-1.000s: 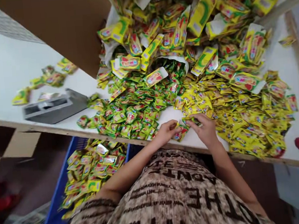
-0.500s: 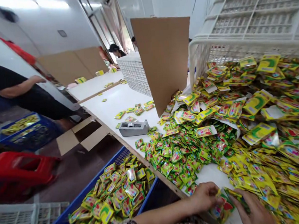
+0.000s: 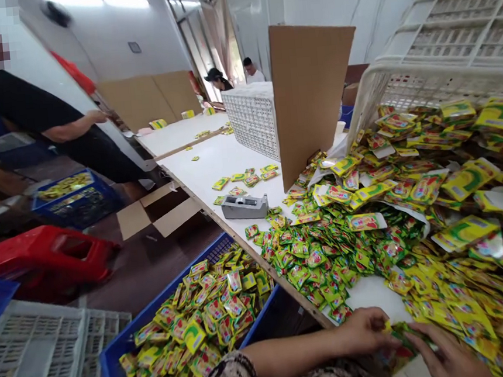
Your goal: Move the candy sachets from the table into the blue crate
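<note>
Both of my hands are at the table's near edge, low on the right. My left hand [image 3: 366, 332] has its fingers closed on small green and yellow packets [image 3: 401, 339]. From the other side my right hand [image 3: 453, 354] grips the same packets; its fingers partly hide them, so their number cannot be made out. Under them a pale flat piece [image 3: 415, 371] shows. Ahead of my left hand lies a heap of small green sachets [image 3: 319, 256]. Beside my right hand spreads a heap of yellow sachets [image 3: 456, 308].
A blue crate [image 3: 112, 356] full of yellow packets stands below the table edge at left. On the table are a grey tape dispenser [image 3: 245, 208], an upright cardboard sheet [image 3: 314, 101] and a tipped white crate [image 3: 433, 73] spilling packets. A person [image 3: 74, 130] stands at far left.
The view has swung left, so the scene sits further right. My hands are still together on the packets, which now lie more covered by the fingers.
</note>
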`<act>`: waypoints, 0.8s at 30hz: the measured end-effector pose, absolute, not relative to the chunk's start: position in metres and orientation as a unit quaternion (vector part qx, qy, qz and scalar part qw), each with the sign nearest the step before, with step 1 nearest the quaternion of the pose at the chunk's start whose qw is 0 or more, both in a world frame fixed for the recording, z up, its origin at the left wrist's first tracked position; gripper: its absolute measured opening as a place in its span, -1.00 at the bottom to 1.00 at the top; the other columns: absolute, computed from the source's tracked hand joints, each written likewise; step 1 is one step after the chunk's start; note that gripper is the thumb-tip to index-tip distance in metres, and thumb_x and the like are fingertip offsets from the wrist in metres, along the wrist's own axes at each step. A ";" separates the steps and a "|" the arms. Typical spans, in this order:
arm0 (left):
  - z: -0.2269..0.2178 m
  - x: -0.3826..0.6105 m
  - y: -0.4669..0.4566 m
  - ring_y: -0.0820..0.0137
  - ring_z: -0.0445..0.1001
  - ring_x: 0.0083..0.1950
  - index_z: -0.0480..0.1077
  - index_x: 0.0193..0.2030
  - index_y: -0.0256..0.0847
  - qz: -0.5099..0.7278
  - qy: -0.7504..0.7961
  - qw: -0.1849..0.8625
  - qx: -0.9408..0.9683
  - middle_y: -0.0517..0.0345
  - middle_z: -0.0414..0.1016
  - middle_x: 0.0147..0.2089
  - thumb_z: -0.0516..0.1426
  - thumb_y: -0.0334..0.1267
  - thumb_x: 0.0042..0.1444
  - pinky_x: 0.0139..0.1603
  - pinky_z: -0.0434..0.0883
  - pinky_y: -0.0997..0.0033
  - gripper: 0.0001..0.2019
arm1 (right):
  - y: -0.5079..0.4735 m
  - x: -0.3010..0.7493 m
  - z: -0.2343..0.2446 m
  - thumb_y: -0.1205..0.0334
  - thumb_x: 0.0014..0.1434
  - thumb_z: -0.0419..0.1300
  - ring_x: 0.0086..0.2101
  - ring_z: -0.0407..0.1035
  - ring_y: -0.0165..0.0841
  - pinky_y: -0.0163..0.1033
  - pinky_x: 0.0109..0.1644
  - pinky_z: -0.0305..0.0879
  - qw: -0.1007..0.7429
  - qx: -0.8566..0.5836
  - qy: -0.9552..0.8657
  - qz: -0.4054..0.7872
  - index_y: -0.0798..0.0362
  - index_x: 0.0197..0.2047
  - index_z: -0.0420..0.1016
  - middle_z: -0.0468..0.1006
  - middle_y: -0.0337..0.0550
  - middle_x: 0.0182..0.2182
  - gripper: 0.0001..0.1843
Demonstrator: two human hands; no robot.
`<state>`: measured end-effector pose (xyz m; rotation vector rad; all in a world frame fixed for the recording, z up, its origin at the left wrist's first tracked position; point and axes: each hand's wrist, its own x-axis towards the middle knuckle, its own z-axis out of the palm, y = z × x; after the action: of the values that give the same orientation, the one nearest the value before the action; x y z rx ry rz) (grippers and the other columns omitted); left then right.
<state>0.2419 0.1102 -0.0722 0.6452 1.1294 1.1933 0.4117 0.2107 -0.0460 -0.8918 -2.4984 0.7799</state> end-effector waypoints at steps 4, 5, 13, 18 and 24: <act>-0.050 0.236 0.095 0.52 0.07 -0.42 0.24 -0.52 -0.24 0.516 0.559 0.539 0.360 0.35 0.11 -0.54 0.34 0.16 -0.24 -0.36 0.09 0.47 -0.48 | 0.182 0.391 -0.013 0.07 0.24 0.09 0.00 0.35 -0.05 0.12 0.12 0.26 0.168 -0.298 -0.905 0.253 -0.09 -0.37 0.62 0.54 -0.01 -0.09 -0.70; -0.048 0.234 0.094 0.51 0.08 -0.41 0.26 -0.52 -0.25 0.506 0.567 0.536 0.369 0.34 0.14 -0.53 0.33 0.11 -0.19 -0.35 0.11 0.47 -0.52 | 0.181 0.388 -0.009 0.10 0.26 0.07 0.05 0.31 -0.06 0.12 0.15 0.23 0.153 -0.291 -0.901 0.283 -0.07 -0.38 0.63 0.51 -0.01 -0.03 -0.68; -0.055 0.228 0.098 0.36 0.42 -0.09 0.52 -0.17 -0.28 0.526 0.466 0.666 0.249 0.07 0.55 -0.15 0.18 -0.04 0.12 0.03 0.32 0.38 -0.67 | 0.169 0.400 -0.022 0.00 0.04 0.31 -0.54 0.30 -0.43 -0.30 -0.50 0.24 0.283 -0.483 -0.557 0.613 0.03 -0.19 0.50 0.47 -0.25 -0.45 -0.67; -0.045 0.226 0.107 0.41 0.49 -0.20 0.54 -0.19 -0.29 0.497 0.463 0.705 0.205 0.08 0.59 -0.19 0.33 -0.29 -0.13 -0.03 0.38 0.41 -0.70 | 0.161 0.388 -0.029 0.12 -0.15 0.41 -0.68 -0.03 -0.61 -0.41 -0.65 -0.14 0.235 -0.473 -0.422 0.737 0.07 -0.33 0.48 0.35 -0.39 -0.58 -0.67; -0.050 0.226 0.110 0.32 0.54 -0.10 0.58 -0.19 -0.26 0.549 0.552 0.550 0.302 0.03 0.62 -0.15 0.30 -0.18 -0.01 0.05 0.42 0.33 -0.74 | 0.170 0.391 -0.035 0.02 0.05 0.32 -0.58 0.30 -0.50 -0.31 -0.49 0.28 0.281 -0.451 -0.539 0.654 0.04 -0.23 0.65 0.58 -0.16 -0.31 -0.71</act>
<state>0.2264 0.1102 -0.0502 0.7148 1.3068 1.2989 0.3907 0.1700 -0.0347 -1.2087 -1.4434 1.7531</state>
